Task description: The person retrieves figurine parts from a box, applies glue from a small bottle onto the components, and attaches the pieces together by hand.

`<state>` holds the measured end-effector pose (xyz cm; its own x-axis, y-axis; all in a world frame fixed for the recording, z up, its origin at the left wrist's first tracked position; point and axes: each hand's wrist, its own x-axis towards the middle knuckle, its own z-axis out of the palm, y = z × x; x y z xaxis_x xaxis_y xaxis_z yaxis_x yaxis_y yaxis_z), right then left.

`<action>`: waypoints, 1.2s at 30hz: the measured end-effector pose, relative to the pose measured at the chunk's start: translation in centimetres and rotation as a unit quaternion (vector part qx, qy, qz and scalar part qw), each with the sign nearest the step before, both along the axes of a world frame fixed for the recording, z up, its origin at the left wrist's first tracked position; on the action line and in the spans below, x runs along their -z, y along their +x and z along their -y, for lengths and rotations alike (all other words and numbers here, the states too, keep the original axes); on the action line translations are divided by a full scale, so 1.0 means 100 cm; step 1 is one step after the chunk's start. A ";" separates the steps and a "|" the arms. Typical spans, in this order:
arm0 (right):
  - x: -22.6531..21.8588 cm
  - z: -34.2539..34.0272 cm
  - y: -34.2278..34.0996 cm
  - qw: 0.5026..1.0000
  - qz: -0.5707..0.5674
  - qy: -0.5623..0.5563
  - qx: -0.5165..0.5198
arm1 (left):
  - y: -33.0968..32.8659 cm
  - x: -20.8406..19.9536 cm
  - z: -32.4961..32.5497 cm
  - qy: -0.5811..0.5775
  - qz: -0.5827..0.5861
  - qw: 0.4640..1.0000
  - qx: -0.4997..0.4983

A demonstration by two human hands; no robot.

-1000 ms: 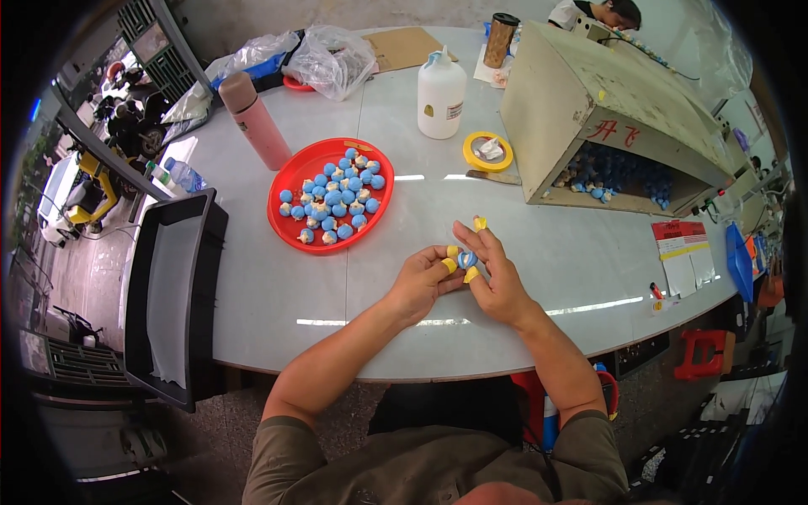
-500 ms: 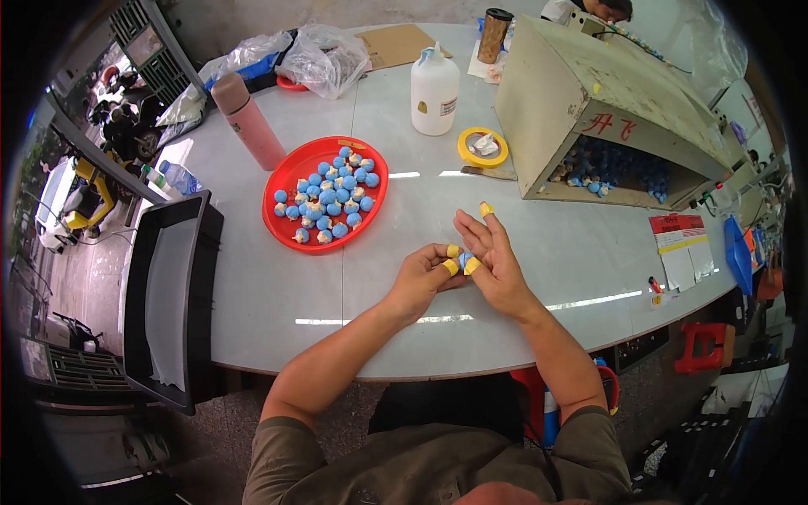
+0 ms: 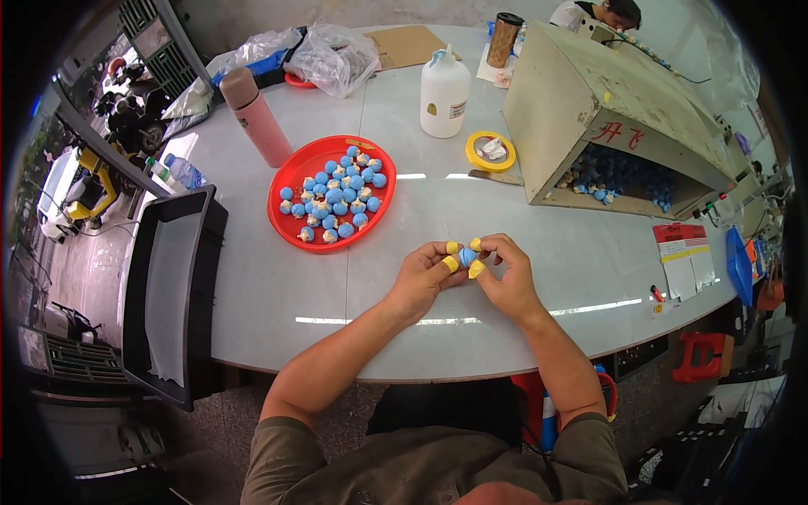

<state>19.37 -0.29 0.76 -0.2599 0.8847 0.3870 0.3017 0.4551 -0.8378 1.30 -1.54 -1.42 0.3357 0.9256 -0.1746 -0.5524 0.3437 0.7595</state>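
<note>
Blue ball (image 3: 468, 257) pinched betw. both hands, over the table (image 3: 404, 349), front-right of the red tray (image 3: 295, 174) — L hand (image 3: 423, 275) grips its L side w/ thumb & index, R hand (image 3: 512, 284) its R side, same way. Fingertips only slightly apart, ball filling the gap. Yellow tape (image 3: 450, 263) on those tips — more balls (image 3: 337, 195) sit in the tray, well apart.

The left forearm (image 3: 347, 355) and right forearm (image 3: 562, 364) slant inward, and the left hand (image 3: 421, 279) and right hand (image 3: 511, 282) face each other, thumb and index finger of each curled into a pinch
</note>
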 end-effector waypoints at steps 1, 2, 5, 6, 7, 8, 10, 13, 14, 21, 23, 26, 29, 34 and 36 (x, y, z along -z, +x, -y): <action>-0.001 0.001 0.000 1.000 0.001 0.001 0.000 | 0.000 0.000 0.000 0.001 0.001 1.000 0.000; -0.001 0.001 -0.001 1.000 0.005 0.013 0.003 | -0.001 0.001 0.000 0.009 -0.002 1.000 0.001; -0.003 0.003 -0.004 0.999 0.016 0.036 0.011 | -0.002 0.005 0.000 0.023 -0.012 1.000 -0.004; -0.004 0.003 -0.004 0.999 0.021 0.047 0.015 | -0.002 0.006 0.000 0.028 -0.021 0.999 -0.010; -0.003 0.003 -0.003 0.999 0.022 0.047 0.016 | -0.002 0.006 0.000 0.027 -0.020 0.999 -0.010; -0.001 0.001 -0.001 0.998 0.025 0.058 0.010 | -0.001 0.004 0.000 0.036 -0.030 0.999 -0.016; 0.000 -0.001 0.000 0.997 0.029 0.069 0.003 | -0.001 0.004 0.000 0.045 -0.041 0.998 -0.023; -0.001 -0.001 0.000 0.992 0.056 0.116 0.009 | 0.001 0.006 0.000 0.052 -0.040 0.998 -0.026; -0.001 -0.001 0.000 0.996 0.035 0.082 0.004 | 0.001 0.004 0.000 0.056 -0.050 0.997 -0.030; -0.003 0.001 -0.004 1.000 -0.013 -0.002 -0.010 | 0.002 0.007 0.001 0.067 -0.076 0.994 -0.044; -0.002 0.001 -0.002 1.000 0.002 0.024 -0.009 | 0.002 0.006 0.001 0.059 -0.076 0.994 -0.041; -0.001 -0.001 0.000 0.999 0.013 0.035 -0.015 | 0.003 0.005 0.001 0.048 -0.078 0.995 -0.038; -0.002 -0.002 0.000 1.000 0.002 0.013 -0.024 | 0.003 0.005 0.000 0.045 -0.078 0.995 -0.036; 0.000 -0.003 -0.002 1.000 -0.008 0.011 -0.025 | 0.001 0.008 0.000 0.048 -0.069 0.996 -0.032; 0.002 -0.003 -0.002 0.999 -0.025 -0.035 -0.015 | 0.001 0.009 -0.001 0.011 -0.040 0.999 -0.010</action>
